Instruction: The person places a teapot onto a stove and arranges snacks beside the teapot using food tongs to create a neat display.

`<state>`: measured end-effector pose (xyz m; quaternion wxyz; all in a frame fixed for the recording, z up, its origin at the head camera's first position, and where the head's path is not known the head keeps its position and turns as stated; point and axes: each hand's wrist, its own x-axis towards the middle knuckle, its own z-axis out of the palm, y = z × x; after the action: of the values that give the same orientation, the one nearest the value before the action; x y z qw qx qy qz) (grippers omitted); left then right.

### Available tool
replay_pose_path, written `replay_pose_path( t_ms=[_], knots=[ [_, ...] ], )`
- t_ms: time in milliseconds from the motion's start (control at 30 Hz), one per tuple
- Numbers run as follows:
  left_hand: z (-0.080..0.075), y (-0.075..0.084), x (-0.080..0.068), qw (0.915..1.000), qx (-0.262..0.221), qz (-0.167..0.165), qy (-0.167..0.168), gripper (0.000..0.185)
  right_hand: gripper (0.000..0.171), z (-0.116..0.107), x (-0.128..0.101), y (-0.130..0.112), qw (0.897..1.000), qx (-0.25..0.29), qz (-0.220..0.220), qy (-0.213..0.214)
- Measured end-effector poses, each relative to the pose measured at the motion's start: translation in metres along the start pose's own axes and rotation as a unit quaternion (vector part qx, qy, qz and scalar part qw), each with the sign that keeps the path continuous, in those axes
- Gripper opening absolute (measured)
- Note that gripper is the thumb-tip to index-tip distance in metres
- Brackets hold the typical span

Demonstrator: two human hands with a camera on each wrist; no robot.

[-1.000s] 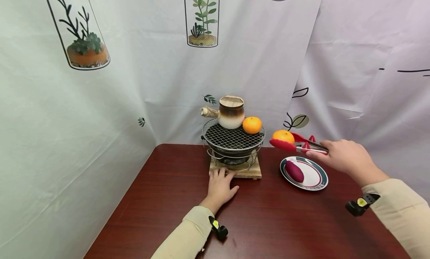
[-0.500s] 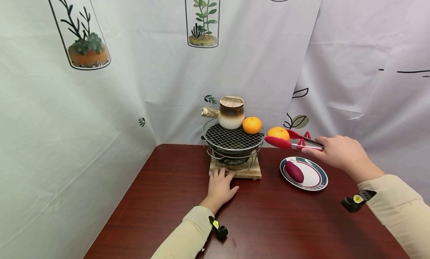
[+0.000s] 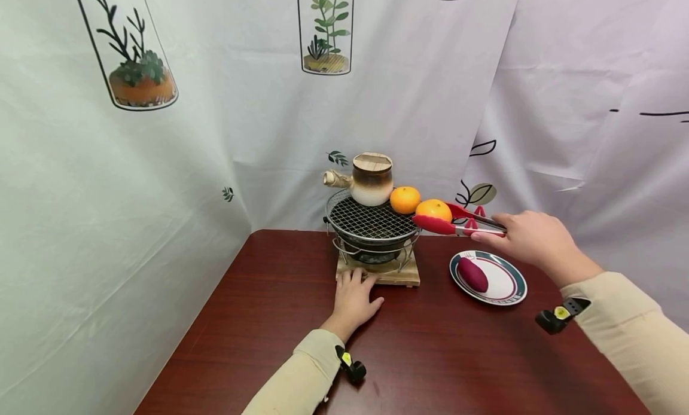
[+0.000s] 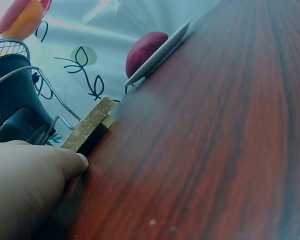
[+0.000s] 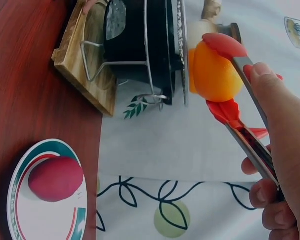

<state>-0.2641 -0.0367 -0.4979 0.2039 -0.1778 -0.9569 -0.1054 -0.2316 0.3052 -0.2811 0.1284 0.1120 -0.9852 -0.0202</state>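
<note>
Your right hand (image 3: 530, 240) squeezes the tongs (image 3: 457, 222) shut on the orange (image 3: 433, 210), mid-frame, just right of the grill (image 3: 371, 220); your left hand (image 3: 352, 298) rests flat, fingers relaxed, against the wooden base (image 3: 401, 277).

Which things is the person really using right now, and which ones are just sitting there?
In use:
right hand gripping the red tongs
orange in the tongs
grill
left hand touching the wooden base

Just sitting there:
clay pot
second orange on the grill
purple sweet potato on the plate
</note>
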Motion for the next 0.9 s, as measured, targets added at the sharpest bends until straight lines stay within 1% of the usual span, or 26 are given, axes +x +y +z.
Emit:
replay_pose_path(
  t_ms=[467,700,900],
  knots=[
    [0.002,-0.001,0.002,1.0,0.001,0.002,-0.002,0.051,0.074,0.001,0.01,-0.018,0.999,-0.01,-0.026,0.019],
    [0.004,-0.002,0.002,1.0,-0.002,0.003,0.0,0.051,0.079,0.002,0.014,-0.025,0.999,-0.009,-0.034,0.029],
    [0.004,-0.002,0.001,1.0,-0.001,0.005,0.004,0.051,0.074,0.004,0.018,-0.031,0.998,-0.005,-0.045,0.034]
  ],
)
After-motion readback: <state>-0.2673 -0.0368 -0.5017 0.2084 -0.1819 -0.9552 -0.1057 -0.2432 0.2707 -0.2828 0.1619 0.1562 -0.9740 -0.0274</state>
